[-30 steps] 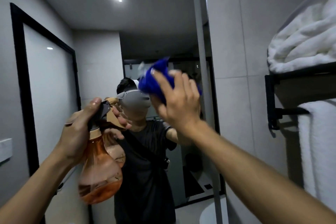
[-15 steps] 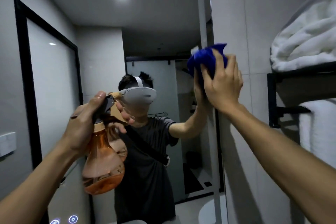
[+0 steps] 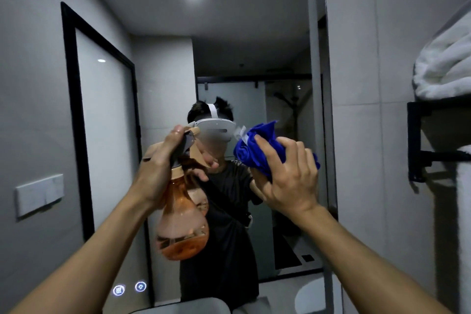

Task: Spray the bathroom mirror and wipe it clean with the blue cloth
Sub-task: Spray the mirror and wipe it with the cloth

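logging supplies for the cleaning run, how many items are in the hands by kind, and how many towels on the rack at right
spray bottle: 1, amber spray bottle held in the left hand
cloth: 1, blue cloth gripped in the right hand
white towels: 2, a folded towel on the black rack and a hanging towel below
total: 4

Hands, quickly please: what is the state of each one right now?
Left hand: closed, grips the orange spray bottle at its trigger head.
Right hand: fingers curled on the bunched blue cloth, pressing it at the mirror.
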Demonstrator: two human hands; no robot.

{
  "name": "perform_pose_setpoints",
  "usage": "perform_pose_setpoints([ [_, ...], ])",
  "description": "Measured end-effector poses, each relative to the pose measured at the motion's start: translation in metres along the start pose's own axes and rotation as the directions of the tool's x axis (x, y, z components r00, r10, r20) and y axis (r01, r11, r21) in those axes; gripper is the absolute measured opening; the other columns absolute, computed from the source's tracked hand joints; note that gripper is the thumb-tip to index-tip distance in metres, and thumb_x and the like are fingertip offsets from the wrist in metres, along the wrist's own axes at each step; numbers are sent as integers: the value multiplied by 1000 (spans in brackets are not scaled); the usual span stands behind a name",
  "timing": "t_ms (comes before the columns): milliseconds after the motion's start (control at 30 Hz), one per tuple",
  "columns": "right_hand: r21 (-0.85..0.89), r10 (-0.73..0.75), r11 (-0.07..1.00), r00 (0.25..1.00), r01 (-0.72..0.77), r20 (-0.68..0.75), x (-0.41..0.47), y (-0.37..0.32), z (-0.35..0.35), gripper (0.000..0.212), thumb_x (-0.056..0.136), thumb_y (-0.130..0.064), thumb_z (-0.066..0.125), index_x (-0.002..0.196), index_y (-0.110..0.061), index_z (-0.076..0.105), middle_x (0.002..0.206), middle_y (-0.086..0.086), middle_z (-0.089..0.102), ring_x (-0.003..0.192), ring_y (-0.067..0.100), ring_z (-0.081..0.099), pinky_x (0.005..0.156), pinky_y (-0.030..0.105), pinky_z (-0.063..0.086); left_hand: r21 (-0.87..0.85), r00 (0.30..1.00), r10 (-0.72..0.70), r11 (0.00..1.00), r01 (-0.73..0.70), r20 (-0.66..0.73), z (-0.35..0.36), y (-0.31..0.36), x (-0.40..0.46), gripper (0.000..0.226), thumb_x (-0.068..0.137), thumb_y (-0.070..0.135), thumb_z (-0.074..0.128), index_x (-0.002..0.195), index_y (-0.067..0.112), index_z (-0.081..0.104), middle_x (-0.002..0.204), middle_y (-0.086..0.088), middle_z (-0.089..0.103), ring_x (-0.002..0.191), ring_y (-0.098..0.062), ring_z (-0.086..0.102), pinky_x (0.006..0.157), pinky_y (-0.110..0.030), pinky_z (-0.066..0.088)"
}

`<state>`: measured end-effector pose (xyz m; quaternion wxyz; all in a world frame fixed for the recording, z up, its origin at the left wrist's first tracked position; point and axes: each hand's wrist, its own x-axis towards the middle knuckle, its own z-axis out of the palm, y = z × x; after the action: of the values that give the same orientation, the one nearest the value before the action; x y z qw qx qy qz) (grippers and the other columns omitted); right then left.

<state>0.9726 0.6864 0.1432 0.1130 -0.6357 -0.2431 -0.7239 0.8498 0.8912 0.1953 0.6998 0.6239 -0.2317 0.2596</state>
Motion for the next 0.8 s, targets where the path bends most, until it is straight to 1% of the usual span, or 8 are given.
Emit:
perform_pose_setpoints([
  [167,-56,20,998,999,-18,27,-1,0,3,62,83,-42,71,138,-18,51,109,19,56,84,34,53,70,42,39,-2,1000,-15,1000,15,-22,-22,16,-23,52,96,46,46,101,-2,66,91,-28,67,91,-48,65,76,-50,52],
  [233,-39,66,997,996,-64,52,0,-5,0,59,87,-43,65,138,-17,51,111,21,56,85,35,53,71,44,40,4,999,-34,999,34,-24,-37,25,-35,54,98,46,44,109,-3,63,93,-29,66,91,-46,65,70,-47,55],
  [367,-25,185,983,978,-183,98,6,-17,-11,49,102,-50,31,137,-19,42,112,24,57,87,38,54,72,46,43,98,992,-39,994,50,-116,-66,39,-63,59,98,46,45,112,-9,62,96,-30,69,85,-41,69,71,-49,57],
  [400,-27,199,980,974,-197,109,6,-18,-12,48,102,-49,31,138,-19,41,114,24,57,88,38,54,72,47,44,117,990,-42,991,58,-138,-74,42,-69,60,98,45,45,111,-11,62,94,-28,70,80,-38,71,66,-45,58],
  [500,-50,237,971,966,-233,107,5,-22,-14,48,97,-39,49,139,-19,37,116,24,54,89,39,53,74,48,46,125,977,-58,989,85,-203,-94,52,-87,57,98,41,44,104,-13,61,78,-24,67,60,-28,68,47,-33,57],
  [600,-67,297,954,946,-291,129,5,-28,-17,55,93,-33,60,141,-18,36,118,24,51,91,39,51,76,48,44,197,968,-45,976,95,-246,-117,57,-100,54,98,40,44,95,-10,64,75,-26,65,55,-29,66,42,-32,54],
  [733,-95,365,930,918,-354,156,6,-36,-19,52,97,-41,49,141,-20,33,120,25,50,94,40,51,79,50,43,358,975,-16,929,97,-223,-146,62,-107,49,96,50,47,82,10,71,69,-33,63,42,-35,53,38,-30,45],
  [800,-103,411,911,897,-399,164,7,-40,-20,52,98,-47,42,141,-20,33,121,24,50,96,40,51,81,51,44,355,975,-17,930,97,-222,-154,65,-108,51,93,55,48,77,13,72,69,-33,61,43,-34,51,38,-28,43],
])
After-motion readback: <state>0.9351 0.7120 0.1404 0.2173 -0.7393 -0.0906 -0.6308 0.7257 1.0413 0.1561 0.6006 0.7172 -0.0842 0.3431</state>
